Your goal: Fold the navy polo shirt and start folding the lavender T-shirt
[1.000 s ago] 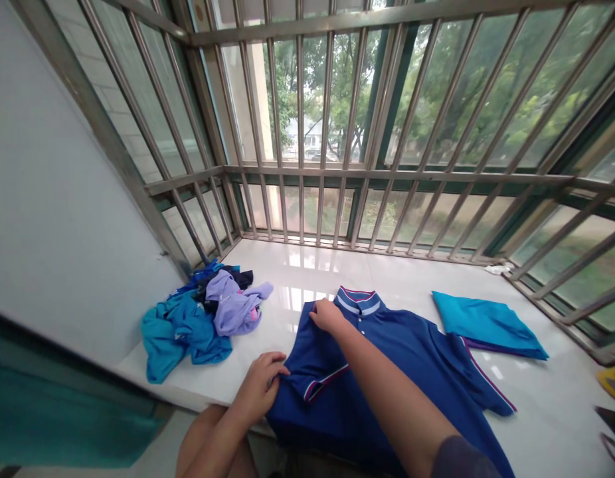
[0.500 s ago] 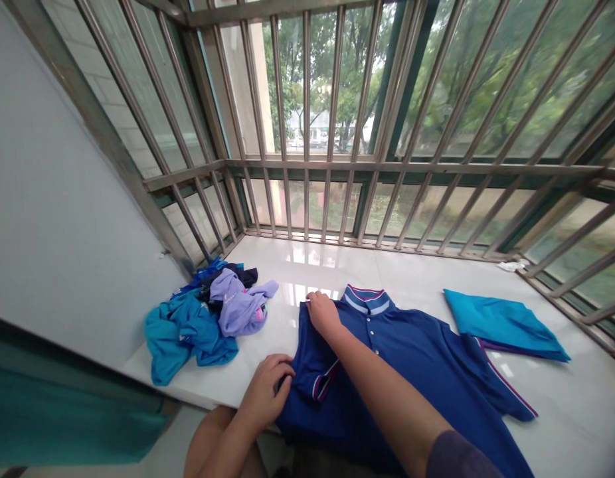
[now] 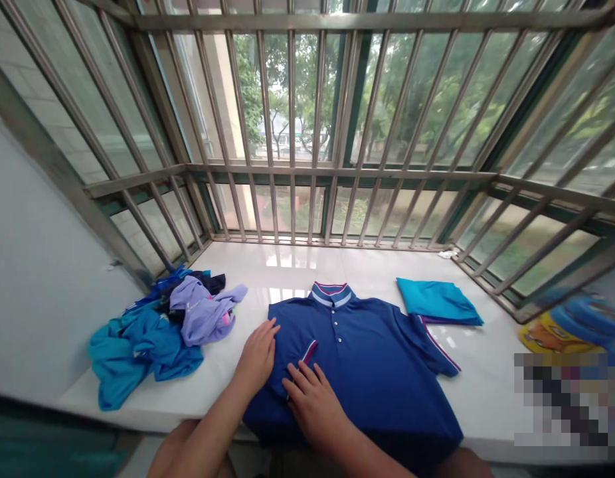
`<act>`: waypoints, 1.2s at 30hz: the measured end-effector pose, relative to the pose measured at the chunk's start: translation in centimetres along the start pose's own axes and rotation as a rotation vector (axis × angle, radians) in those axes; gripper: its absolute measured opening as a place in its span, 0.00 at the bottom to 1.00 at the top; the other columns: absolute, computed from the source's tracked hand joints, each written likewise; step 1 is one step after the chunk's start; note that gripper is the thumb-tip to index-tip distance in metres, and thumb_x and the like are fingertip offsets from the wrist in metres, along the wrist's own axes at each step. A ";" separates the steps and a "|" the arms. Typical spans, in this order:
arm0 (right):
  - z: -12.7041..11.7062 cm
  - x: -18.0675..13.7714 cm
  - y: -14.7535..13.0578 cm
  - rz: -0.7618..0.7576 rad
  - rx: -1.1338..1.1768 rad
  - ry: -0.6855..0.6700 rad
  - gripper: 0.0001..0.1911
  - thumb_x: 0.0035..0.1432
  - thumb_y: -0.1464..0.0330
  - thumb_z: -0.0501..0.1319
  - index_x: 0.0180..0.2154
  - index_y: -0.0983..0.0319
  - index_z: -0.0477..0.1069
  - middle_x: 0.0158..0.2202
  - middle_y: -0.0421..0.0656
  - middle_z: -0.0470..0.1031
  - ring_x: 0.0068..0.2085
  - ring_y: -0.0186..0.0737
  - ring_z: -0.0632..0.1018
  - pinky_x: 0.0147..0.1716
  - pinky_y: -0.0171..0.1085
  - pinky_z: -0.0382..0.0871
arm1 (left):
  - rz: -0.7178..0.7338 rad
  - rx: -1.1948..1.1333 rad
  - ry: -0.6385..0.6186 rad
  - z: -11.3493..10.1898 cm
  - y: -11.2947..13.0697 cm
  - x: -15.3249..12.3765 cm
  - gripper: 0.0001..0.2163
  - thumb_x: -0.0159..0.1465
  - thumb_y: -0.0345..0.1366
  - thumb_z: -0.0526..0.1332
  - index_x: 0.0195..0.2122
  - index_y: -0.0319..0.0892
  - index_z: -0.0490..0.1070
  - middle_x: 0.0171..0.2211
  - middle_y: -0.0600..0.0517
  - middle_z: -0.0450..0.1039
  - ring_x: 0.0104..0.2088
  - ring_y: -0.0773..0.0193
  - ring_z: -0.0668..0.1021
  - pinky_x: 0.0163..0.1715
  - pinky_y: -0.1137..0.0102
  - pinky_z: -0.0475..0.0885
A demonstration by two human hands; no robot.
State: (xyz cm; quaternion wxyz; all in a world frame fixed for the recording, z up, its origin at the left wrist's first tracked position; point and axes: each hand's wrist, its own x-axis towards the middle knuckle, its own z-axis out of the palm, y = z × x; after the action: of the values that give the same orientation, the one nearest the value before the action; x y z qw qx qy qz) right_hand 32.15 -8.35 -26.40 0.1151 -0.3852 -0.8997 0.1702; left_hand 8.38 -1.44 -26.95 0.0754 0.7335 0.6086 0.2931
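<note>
A navy polo shirt (image 3: 372, 372) lies front side up, its striped collar pointing to the window and its lower part reaching over the near edge. The sleeve on the left is folded inward across the chest, its striped cuff (image 3: 309, 352) showing. My left hand (image 3: 258, 355) rests flat along the shirt's left edge, fingers stretched out. On the folded sleeve, beside the cuff, my right hand (image 3: 315, 401) lies with fingers spread. The other sleeve (image 3: 434, 348) extends outward to the right.
Crumpled clothes, a teal garment (image 3: 143, 342) and a lilac one (image 3: 202, 312) among them, are heaped at the left. A folded turquoise garment (image 3: 437, 299) lies back right. A yellow and blue container (image 3: 571, 325) stands far right. Metal bars (image 3: 292, 174) line the white sill (image 3: 287, 262).
My right hand has come down from the shoulder to the sleeve. My left hand has moved up along the shirt's edge and flattened. The sleeve now lies further inward. The view has turned right.
</note>
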 end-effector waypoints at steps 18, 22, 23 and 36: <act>-15.5 -11.1 22.4 1.386 -0.049 0.287 0.31 0.70 0.53 0.61 0.62 0.72 0.71 0.57 0.68 0.78 0.61 0.69 0.78 0.56 0.58 0.73 | -0.183 0.403 -0.220 1.7 -2.3 3.6 0.36 0.76 0.54 0.47 0.78 0.37 0.57 0.80 0.42 0.51 0.79 0.44 0.57 0.76 0.45 0.53; -16.6 -11.4 24.2 1.378 0.108 0.251 0.16 0.65 0.61 0.64 0.45 0.67 0.82 0.42 0.60 0.85 0.48 0.61 0.86 0.48 0.47 0.76 | -0.197 0.402 -0.226 1.5 -1.9 3.6 0.36 0.76 0.53 0.46 0.78 0.37 0.56 0.80 0.42 0.50 0.79 0.45 0.56 0.76 0.45 0.52; -16.9 -11.6 24.4 1.369 0.129 0.258 0.15 0.64 0.62 0.63 0.42 0.66 0.83 0.40 0.59 0.85 0.47 0.59 0.86 0.47 0.45 0.76 | -0.200 0.403 -0.230 1.5 -1.8 3.6 0.35 0.76 0.53 0.46 0.79 0.38 0.56 0.80 0.42 0.50 0.79 0.45 0.56 0.76 0.46 0.52; -16.0 -9.4 20.3 1.288 0.175 0.393 0.23 0.73 0.54 0.51 0.51 0.61 0.75 0.49 0.53 0.83 0.51 0.51 0.84 0.49 0.40 0.75 | -0.191 0.427 -0.231 1.5 -2.1 3.6 0.36 0.76 0.54 0.46 0.78 0.38 0.57 0.80 0.43 0.51 0.79 0.45 0.56 0.76 0.46 0.53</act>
State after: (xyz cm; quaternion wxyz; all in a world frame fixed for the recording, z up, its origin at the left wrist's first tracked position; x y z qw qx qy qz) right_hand 57.26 1.34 -20.48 0.1830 -0.8572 -0.4360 0.2037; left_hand 7.71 2.77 -27.93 0.0152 0.7006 0.7105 0.0641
